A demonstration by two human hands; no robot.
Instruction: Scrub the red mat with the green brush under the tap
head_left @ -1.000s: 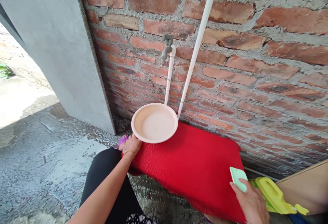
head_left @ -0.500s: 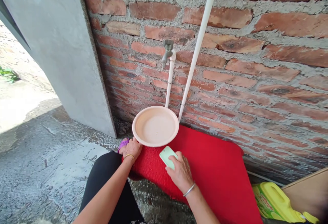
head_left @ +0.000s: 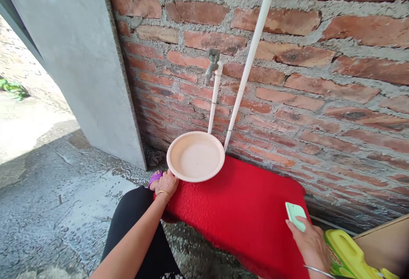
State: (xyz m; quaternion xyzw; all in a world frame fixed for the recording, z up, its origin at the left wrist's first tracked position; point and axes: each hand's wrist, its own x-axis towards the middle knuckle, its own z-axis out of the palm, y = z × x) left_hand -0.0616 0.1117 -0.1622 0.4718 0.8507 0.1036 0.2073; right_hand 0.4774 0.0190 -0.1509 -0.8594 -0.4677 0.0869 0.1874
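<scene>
A wet red cloth (head_left: 243, 211) lies spread over a low slab or bench. On its near left corner my left hand (head_left: 168, 184) presses down, with fingers curled over the cloth's edge beside the basin. Toward the cloth's right end, my right hand (head_left: 309, 238) grips a pale green scrub brush (head_left: 294, 215), a flat rounded block with a small hole at its end. The brush's underside is hidden against the cloth. A shallow cream plastic basin (head_left: 195, 176) stands on the cloth's far left part; only a few specks show inside it.
A grey tap (head_left: 212, 64) on a white pipe (head_left: 214, 104) rises behind the basin along the brick wall (head_left: 306, 72). One more white pipe (head_left: 249, 66) leans beside it. A grey slab (head_left: 76, 57) leans at left. A yellow jug (head_left: 348, 253) lies at right by a brown board.
My right hand has slid the scrub brush right along the red cloth, from near the basin to the cloth's right end. My left hand and the basin stay in place.
</scene>
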